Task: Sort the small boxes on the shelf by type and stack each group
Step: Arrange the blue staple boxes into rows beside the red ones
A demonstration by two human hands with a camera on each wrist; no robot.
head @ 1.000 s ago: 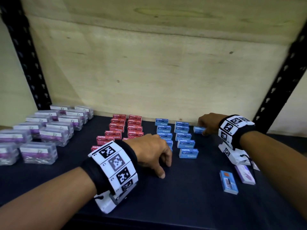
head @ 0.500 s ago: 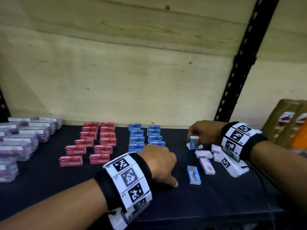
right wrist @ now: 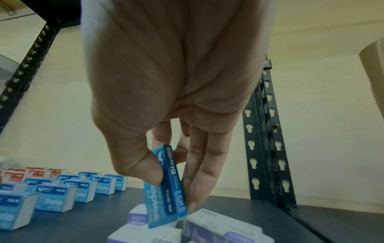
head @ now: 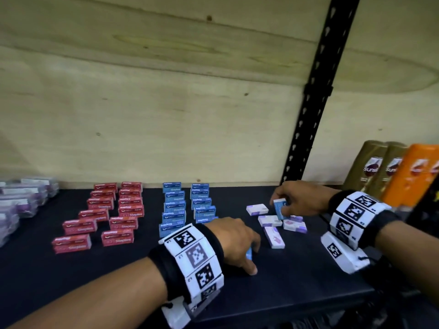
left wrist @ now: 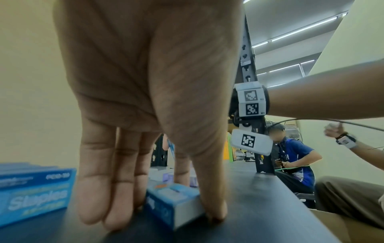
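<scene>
Hands work low over the dark shelf [head: 297, 276], both palms turned down. The left hand [head: 234, 241] sits near the front, just right of the blue staple rows [head: 185, 207], its fingers [left wrist: 97, 194] pointing down to the shelf surface; thumb on one side and fingers on the other pinch a small blue box [left wrist: 174, 202] that lies flat on the shelf, its long axis running roughly away from the wrist camera, with a pale end face turned toward it. From the head view only a sliver of that box [head: 249, 254] shows under the palm. Farther back and to the right, the right hand [head: 299, 200] reaches in from the right with its wrist raised, and grasps a second blue staples box [right wrist: 166, 185] between thumb and fingertips. This box stands on end, tilted, its long axis close to vertical and its lower end down among the white-and-purple boxes [head: 270, 220]; whether it touches them is hard to tell, as the wrist view blurs there. Those pale boxes lie scattered flat at different angles between the two hands. Red staple boxes [head: 107, 214] stand in two rows left of the blue ones, and clear cases with purple labels [head: 21, 203] sit at the far left edge. Beyond the black upright post [head: 313, 110], brown and orange bottles [head: 392, 172] stand at the right.
</scene>
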